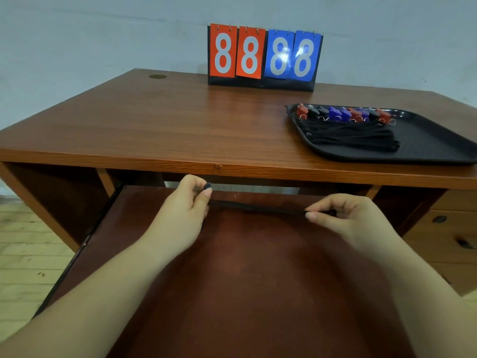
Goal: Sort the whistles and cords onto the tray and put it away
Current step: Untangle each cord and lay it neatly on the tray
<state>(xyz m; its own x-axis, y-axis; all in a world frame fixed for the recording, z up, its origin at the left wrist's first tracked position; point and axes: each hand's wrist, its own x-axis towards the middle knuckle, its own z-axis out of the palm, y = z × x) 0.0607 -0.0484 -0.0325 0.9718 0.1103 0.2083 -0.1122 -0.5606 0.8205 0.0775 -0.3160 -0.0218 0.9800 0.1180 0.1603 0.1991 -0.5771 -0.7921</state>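
Both hands are over the pulled-out keyboard shelf (232,267) beneath the wooden desk (154,120), stretching a black cord (258,207) between them. The left hand (183,205) pinches one end, a small dark tip showing between thumb and forefinger; the right hand (343,215) pinches the other end with curled fingers. On the desk's right side sits a black tray (426,148) holding a row of red, blue and black whistles (343,113) along its far edge, with a bundle of black cords (351,136) lying just in front of them. A flip scoreboard (263,58) reading 88 88 stands at the back by the wall
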